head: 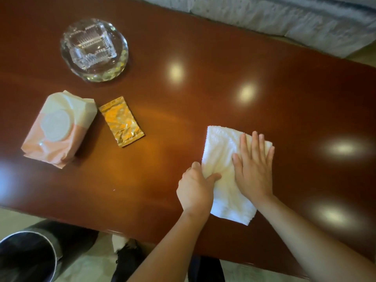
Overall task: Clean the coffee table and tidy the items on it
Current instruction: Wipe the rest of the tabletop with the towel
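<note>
Pressing, head view: right hand [253, 169] lies flat, fingers spread, on the white cloth [225, 157].
Left hand [195, 188]: pinching the cloth's left edge between thumb and curled fingers.
Cloth place: on the coffee table [183, 110], about 4 o'clock from its middle.
At 9 o'clock: gold packet [121, 121], just beside a pink tissue pack [59, 129].
At 11 o'clock: glass ashtray [94, 49].
At 7 o'clock, off the table: dark bin [30, 255].

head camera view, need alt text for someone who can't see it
Two bare hands work a white cloth on a glossy brown coffee table: the right hand presses flat on it, the left hand pinches its edge. Further left lie a gold foil packet, a pink tissue pack and a glass ashtray.
</note>
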Demonstrator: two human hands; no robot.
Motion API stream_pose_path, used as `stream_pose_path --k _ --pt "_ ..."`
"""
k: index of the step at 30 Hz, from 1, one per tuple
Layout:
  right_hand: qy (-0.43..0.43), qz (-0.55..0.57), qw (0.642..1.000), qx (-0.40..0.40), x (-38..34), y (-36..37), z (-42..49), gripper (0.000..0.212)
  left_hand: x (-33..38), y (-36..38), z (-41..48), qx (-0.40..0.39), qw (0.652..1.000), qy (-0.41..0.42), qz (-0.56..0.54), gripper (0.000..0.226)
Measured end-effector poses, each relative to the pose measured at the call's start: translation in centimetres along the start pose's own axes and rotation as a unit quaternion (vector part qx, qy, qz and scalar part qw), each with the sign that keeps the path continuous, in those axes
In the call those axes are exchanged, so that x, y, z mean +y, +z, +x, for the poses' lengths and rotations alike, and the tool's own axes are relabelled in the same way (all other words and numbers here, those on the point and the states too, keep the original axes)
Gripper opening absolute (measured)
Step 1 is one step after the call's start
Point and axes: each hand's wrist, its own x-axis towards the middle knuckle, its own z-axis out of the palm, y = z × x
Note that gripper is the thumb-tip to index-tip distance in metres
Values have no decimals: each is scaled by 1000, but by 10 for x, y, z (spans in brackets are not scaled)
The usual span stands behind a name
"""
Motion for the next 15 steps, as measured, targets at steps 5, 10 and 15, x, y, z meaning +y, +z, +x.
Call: stream_pose_path --k 5,10,15 --pt "-59 -3 998 4 -29 7 -4 66 -34 -23 -7 -13 998 -25 -50 48" --pt "-137 -22 990 -1 -108 25 -23 63 -107 -66 -27 35 990 -89 -105 48" --pt "-209 -11 978 -10 -218 44 -54 64 -199 -107 -44 143 963 -170 -151 47"
